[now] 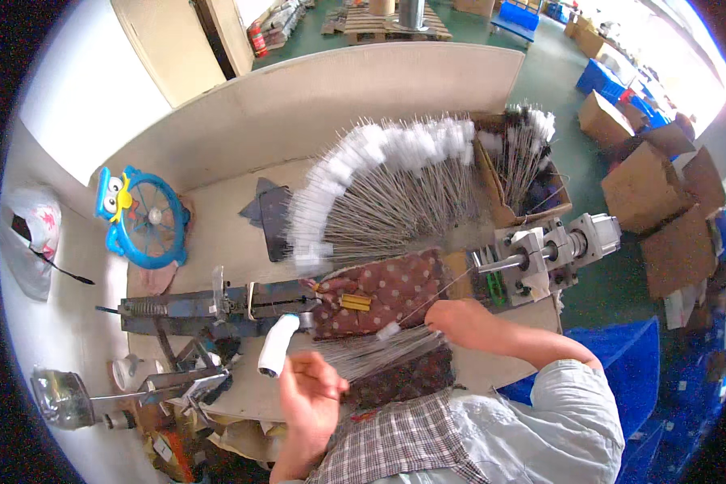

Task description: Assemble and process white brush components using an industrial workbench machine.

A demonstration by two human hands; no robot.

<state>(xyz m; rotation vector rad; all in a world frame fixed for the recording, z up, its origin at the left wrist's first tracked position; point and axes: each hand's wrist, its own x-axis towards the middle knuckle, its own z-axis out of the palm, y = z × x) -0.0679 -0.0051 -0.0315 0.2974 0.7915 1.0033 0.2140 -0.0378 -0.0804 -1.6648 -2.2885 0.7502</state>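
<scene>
My left hand (313, 393) is beside a white-covered lever handle (277, 347); its fingers are loosely curled, thumb apart, and nothing shows in them. Over the right end of a bundle of thin metal wires (371, 356), my right hand (461, 324) has its fingertips closed; what they pinch is hidden. A thin wire brush with a white tuft (388, 331) slants past these fingertips toward the motor-driven shaft (502, 264). Behind the bundle lies a brown polka-dot cloth (403, 290) with a yellow block (356, 302) on it.
A large fan of white-tipped wire brushes (403, 185) covers the far bench, beside a cardboard box (498, 189) of darker brushes. A blue toy-shaped fan (147, 218) stands left. A metal slide mechanism (194, 310) crosses the bench. Blue crates (621, 363) stand at right.
</scene>
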